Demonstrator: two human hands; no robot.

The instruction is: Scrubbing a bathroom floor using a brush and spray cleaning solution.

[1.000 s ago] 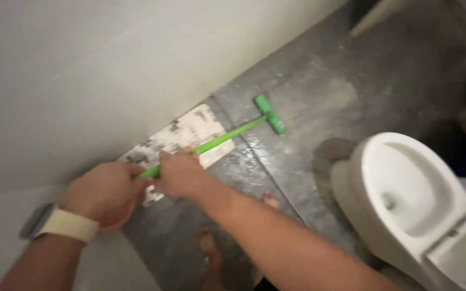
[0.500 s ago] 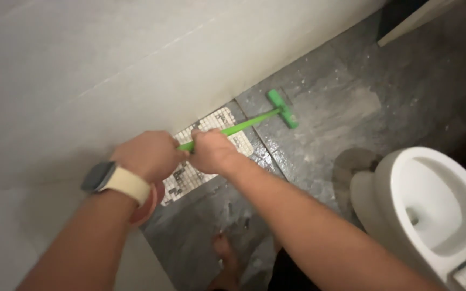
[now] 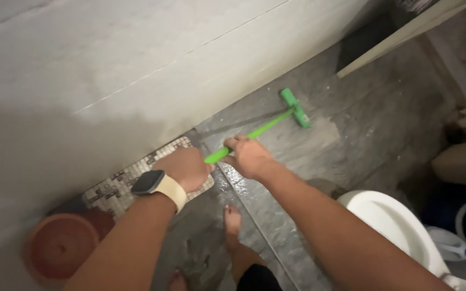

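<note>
Both my hands, left hand (image 3: 190,168) and right hand (image 3: 248,156), close their fingers around the green squeegee (image 3: 260,129). The floor (image 3: 351,134) looks wet; my bare foot (image 3: 233,221) could slip.

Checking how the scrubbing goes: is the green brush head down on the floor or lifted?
Down: the green brush head rests on the grey floor beside the wall.

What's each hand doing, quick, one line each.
Left hand: closed on the green floor wiper handle's near end.
Right hand: closed on the handle, further along.
</note>
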